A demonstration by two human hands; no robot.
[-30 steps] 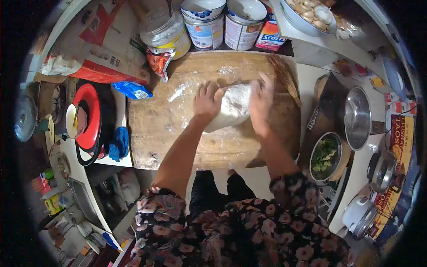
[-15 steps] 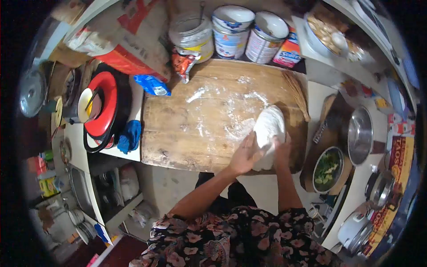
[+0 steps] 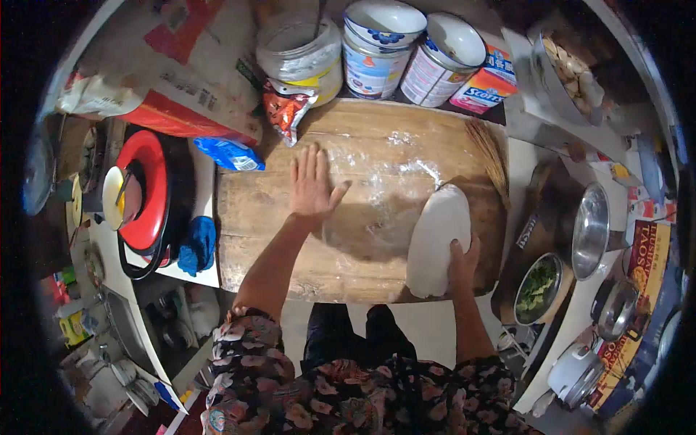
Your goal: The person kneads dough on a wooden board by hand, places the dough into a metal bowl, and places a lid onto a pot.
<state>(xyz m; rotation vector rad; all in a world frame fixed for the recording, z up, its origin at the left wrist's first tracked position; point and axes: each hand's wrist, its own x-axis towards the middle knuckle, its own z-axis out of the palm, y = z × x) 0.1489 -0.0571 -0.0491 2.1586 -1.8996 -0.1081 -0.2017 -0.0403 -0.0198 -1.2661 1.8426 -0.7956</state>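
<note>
A pale, elongated slab of dough (image 3: 437,239) is at the right side of the floured wooden board (image 3: 268,239). My right hand (image 3: 465,262) grips its right edge, the thumb on the face toward me and the other fingers partly hidden behind it. A dark shadow falls on the board to the left of the dough; whether its lower end touches the wood I cannot tell. My left hand (image 3: 313,190) lies flat on the board's left half, fingers spread and pointing away from me, holding nothing. Loose white flour (image 3: 420,169) streaks the wood beyond the hands.
A straw whisk broom (image 3: 489,163) lies along the board's right edge. Behind stand a flour jar (image 3: 299,61), two cans topped with bowls, and a Scott's box (image 3: 489,81). A red basin (image 3: 145,190) is left; a bowl of greens (image 3: 538,288) and a metal bowl (image 3: 591,230) are right.
My left hand has left the dough and moved left onto the board, palm down. The dough remains in my right hand and now looks smoother and broader. The view has shifted slightly.
</note>
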